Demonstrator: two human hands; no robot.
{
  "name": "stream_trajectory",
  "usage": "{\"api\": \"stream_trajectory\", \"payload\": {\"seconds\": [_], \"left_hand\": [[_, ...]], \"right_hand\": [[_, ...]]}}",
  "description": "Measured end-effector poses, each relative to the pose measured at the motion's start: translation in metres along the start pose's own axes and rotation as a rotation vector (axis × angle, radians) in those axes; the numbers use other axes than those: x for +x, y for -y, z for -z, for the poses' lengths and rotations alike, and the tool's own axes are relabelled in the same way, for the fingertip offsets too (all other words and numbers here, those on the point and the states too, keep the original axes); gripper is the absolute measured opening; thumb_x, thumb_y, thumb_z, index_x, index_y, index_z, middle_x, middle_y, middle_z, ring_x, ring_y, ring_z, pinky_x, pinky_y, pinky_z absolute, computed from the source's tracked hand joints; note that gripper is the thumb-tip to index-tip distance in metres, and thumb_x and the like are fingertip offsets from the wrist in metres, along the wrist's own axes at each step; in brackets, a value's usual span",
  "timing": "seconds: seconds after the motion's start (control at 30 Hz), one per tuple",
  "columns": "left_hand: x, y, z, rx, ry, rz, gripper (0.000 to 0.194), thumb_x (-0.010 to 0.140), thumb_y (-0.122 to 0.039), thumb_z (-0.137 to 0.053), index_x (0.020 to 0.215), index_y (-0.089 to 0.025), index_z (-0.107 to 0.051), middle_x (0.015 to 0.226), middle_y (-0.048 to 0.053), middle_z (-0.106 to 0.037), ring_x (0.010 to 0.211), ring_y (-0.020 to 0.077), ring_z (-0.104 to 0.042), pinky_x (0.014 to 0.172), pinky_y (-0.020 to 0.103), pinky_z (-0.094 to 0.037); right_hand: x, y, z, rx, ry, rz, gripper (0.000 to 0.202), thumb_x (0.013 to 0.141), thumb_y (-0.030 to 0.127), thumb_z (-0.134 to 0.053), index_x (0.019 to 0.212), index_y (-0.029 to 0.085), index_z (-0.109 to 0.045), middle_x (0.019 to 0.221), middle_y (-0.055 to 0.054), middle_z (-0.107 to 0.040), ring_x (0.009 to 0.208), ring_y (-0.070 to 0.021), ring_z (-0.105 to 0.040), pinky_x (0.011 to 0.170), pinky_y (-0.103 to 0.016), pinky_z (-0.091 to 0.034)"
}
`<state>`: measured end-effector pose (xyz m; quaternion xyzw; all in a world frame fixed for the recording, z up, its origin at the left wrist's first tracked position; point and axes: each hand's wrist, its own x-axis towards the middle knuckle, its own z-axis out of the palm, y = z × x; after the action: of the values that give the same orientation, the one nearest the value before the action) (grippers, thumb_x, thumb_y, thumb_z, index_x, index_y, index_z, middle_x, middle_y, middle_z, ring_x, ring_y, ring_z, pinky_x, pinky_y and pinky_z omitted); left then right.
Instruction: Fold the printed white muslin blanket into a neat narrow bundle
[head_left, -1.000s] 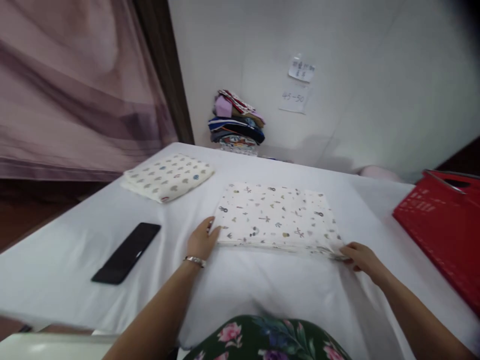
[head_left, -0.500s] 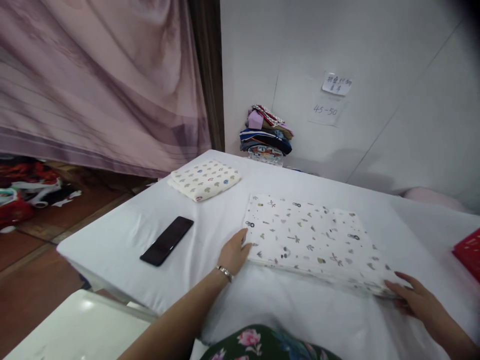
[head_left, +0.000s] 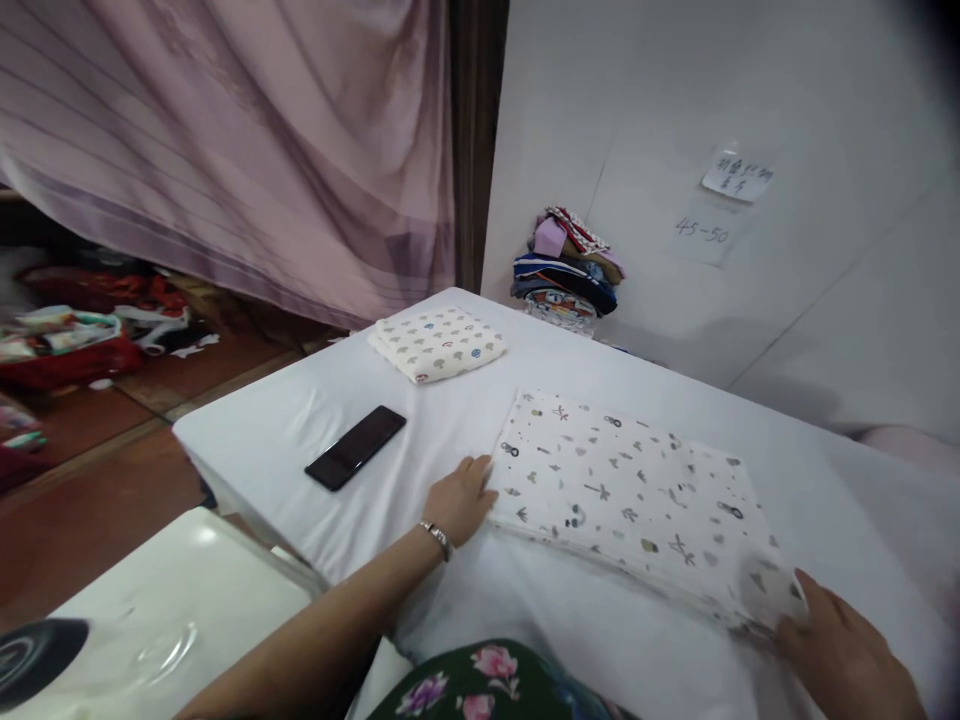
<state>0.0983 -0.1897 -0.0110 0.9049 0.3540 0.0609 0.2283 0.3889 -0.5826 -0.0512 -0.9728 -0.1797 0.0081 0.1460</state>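
A folded white cloth [head_left: 622, 490] printed with small grey plants and rainbows lies flat on the white-covered table in front of me. At its left edge is my left hand [head_left: 459, 497], wearing a metal bracelet, its fingers apart and touching the side of the fold. My right hand [head_left: 844, 640] grips the near right corner, which is bent up a little and slightly blurred. Farther back on the table rests a second folded cloth [head_left: 442, 345], cream with grey, blue and red motifs. A black phone [head_left: 356, 447] lies left of my left hand.
The white table [head_left: 255, 425] stands by a grey wall with handwritten paper notes [head_left: 739, 178]. Stacked folded clothes [head_left: 566, 270] sit behind its far edge. A pink curtain [head_left: 337, 180] hangs at left. Below it are a red container [head_left: 71, 350] and a pale seat [head_left: 187, 590].
The view has swung left, so things appear farther right. The printed cloth's right corner is now bent up in my right hand. My left hand stays at the left edge.
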Motion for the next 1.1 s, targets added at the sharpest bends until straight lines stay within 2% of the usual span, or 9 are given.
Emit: {"api": "stream_trajectory", "payload": {"seconds": [0.13,0.23,0.37,0.5,0.67,0.77,0.87,1.0,1.1], "left_hand": [[0.007,-0.005,-0.003,0.008,-0.131,-0.213,0.046,0.082,-0.031,-0.051,0.126,-0.020,-0.045,0.131,0.011,-0.047,0.119,0.0232,-0.045,0.097,0.037,-0.039],[0.007,-0.002,-0.016,0.035,-0.087,-0.390,0.045,0.085,-0.035,-0.049,0.127,-0.020,-0.046,0.142,0.009,-0.039,0.130,0.0245,-0.032,0.107,0.042,-0.028],[0.002,0.009,-0.025,0.040,-0.039,-0.391,0.043,0.090,-0.039,-0.036,0.130,-0.023,-0.044,0.144,0.004,-0.037,0.133,0.0239,-0.029,0.108,0.044,-0.024],[0.008,0.012,-0.018,-0.006,-0.008,-0.375,0.043,0.085,-0.038,-0.046,0.126,-0.024,-0.049,0.142,0.005,-0.041,0.131,0.0245,-0.033,0.107,0.044,-0.028],[0.049,0.002,-0.003,-0.070,0.009,-0.210,0.045,0.082,-0.034,-0.050,0.124,-0.020,-0.051,0.138,0.008,-0.045,0.121,0.0214,-0.047,0.101,0.035,-0.037],[0.077,-0.011,-0.007,0.009,-0.063,-0.178,0.051,0.084,-0.039,-0.047,0.129,-0.015,-0.046,0.143,0.012,-0.037,0.129,0.0255,-0.036,0.104,0.040,-0.033],[0.096,-0.020,-0.022,0.083,-0.056,-0.285,0.063,0.085,-0.051,-0.041,0.136,-0.016,-0.037,0.150,0.010,-0.024,0.138,0.0265,-0.017,0.111,0.048,-0.017],[0.107,-0.017,-0.039,0.084,0.063,-0.280,0.073,0.084,-0.064,-0.026,0.141,-0.018,-0.029,0.151,0.008,-0.017,0.140,0.0260,-0.009,0.112,0.052,-0.008],[0.108,-0.011,-0.042,0.088,0.038,-0.279,0.073,0.084,-0.064,-0.025,0.141,-0.018,-0.029,0.151,0.007,-0.018,0.140,0.0254,-0.009,0.112,0.051,-0.009]], "right_hand": [[-0.006,0.068,-0.006,0.041,-0.036,0.337,0.058,0.081,0.055,-0.032,0.133,0.029,-0.036,0.143,-0.007,-0.033,0.133,-0.0218,-0.026,0.100,-0.037,-0.039],[-0.008,0.102,-0.026,-0.025,0.085,0.436,0.064,0.084,0.057,-0.027,0.137,0.021,-0.034,0.150,-0.005,-0.020,0.138,-0.0237,-0.013,0.111,-0.046,-0.021],[-0.003,0.097,-0.052,-0.103,0.172,0.433,0.066,0.085,0.060,-0.027,0.139,0.022,-0.034,0.150,-0.005,-0.020,0.137,-0.0274,-0.014,0.110,-0.054,-0.013],[0.006,0.086,-0.053,-0.064,0.196,0.435,0.064,0.084,0.059,-0.031,0.136,0.023,-0.040,0.148,-0.006,-0.025,0.136,-0.0287,-0.019,0.109,-0.054,-0.019],[0.017,0.123,-0.037,-0.038,0.173,0.413,0.064,0.085,0.058,-0.028,0.137,0.022,-0.038,0.149,-0.007,-0.023,0.137,-0.0275,-0.016,0.108,-0.052,-0.021],[0.027,0.154,-0.041,-0.044,0.135,0.500,0.064,0.088,0.057,-0.024,0.141,0.022,-0.030,0.151,-0.005,-0.013,0.138,-0.0250,-0.009,0.110,-0.050,-0.016],[0.040,0.172,-0.056,-0.106,0.107,0.565,0.062,0.090,0.054,-0.022,0.142,0.021,-0.028,0.151,-0.006,-0.015,0.138,-0.0242,-0.009,0.110,-0.050,-0.014],[0.050,0.175,-0.073,-0.187,0.116,0.571,0.060,0.090,0.053,-0.022,0.140,0.021,-0.032,0.149,-0.006,-0.021,0.138,-0.0231,-0.013,0.109,-0.049,-0.015],[0.049,0.175,-0.072,-0.193,0.136,0.568,0.060,0.091,0.053,-0.022,0.140,0.021,-0.033,0.150,-0.006,-0.019,0.138,-0.0231,-0.012,0.110,-0.048,-0.013]]}}
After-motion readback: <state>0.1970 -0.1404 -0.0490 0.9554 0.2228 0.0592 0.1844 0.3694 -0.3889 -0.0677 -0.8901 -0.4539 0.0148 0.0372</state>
